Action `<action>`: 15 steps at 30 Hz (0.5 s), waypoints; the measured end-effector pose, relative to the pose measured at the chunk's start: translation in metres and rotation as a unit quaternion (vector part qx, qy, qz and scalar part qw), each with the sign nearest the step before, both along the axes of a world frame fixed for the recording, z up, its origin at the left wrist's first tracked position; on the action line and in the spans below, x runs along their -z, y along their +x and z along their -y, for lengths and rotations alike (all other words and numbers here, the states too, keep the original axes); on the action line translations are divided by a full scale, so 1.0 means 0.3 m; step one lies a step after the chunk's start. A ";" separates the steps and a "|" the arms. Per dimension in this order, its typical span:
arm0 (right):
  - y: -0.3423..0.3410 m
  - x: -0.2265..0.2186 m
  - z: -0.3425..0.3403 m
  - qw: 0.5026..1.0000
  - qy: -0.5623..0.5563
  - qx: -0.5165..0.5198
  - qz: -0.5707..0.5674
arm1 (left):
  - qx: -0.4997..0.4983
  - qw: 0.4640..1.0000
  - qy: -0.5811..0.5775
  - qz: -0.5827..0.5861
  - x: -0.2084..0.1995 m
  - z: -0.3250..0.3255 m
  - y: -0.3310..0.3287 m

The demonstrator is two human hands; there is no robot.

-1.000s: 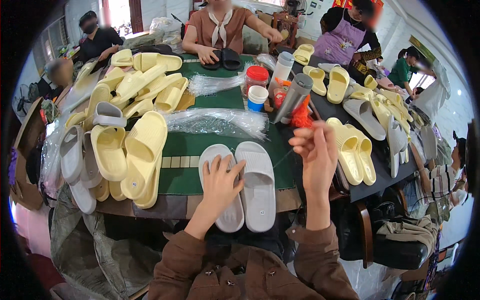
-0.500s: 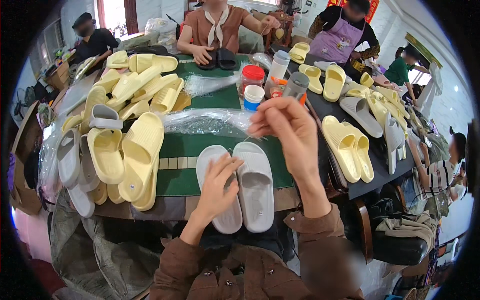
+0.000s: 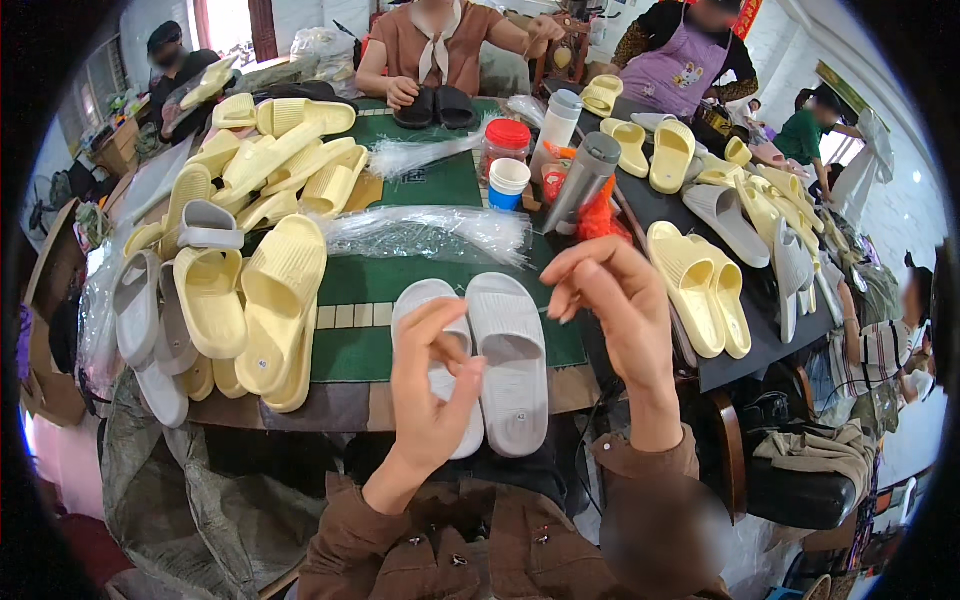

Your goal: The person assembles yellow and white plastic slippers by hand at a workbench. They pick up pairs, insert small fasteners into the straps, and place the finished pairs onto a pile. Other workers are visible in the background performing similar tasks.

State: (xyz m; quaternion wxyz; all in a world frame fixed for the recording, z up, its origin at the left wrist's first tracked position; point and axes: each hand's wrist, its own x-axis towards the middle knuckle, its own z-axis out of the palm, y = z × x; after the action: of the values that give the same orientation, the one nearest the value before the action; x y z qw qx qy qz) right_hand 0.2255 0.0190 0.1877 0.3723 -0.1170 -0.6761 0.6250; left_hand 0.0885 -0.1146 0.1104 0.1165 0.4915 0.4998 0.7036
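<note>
The right hand [image 3: 632, 320] swings away from the grey slippers [image 3: 507, 335], seemingly easing access to them — its fingers and the left hand's [image 3: 424, 400] curl, grip unclear.

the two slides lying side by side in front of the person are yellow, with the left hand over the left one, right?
Not quite: the pair of slides is light grey, not yellow, as the head view shows. The rest stands: they lie side by side in front of the person, with the left hand over the left slide.
</note>
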 end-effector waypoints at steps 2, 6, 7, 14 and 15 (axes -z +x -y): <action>0.002 0.002 0.034 0.999 -0.003 -0.037 0.001 | 0.090 0.993 -0.045 0.068 -0.008 -0.017 0.023; 0.004 0.047 0.040 0.998 -0.002 -0.049 -0.026 | 0.126 0.986 -0.114 -0.003 0.045 -0.010 0.046; -0.001 0.058 0.046 0.999 -0.005 -0.032 -0.043 | 0.125 0.985 -0.118 0.032 0.055 -0.010 0.048; 0.057 0.159 0.015 0.982 0.109 -0.035 0.148 | 0.129 0.978 -0.141 0.087 0.074 -0.015 0.048; 0.050 0.157 0.035 0.979 0.132 -0.031 0.149 | 0.136 0.977 -0.149 0.075 0.074 -0.015 0.055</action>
State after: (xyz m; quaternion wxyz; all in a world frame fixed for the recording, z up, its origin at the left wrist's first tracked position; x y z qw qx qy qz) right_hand 0.2403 0.0085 0.1405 0.2599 -0.1377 -0.8038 0.5171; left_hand 0.1050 -0.1101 0.0882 0.3202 0.4774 0.5176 0.6337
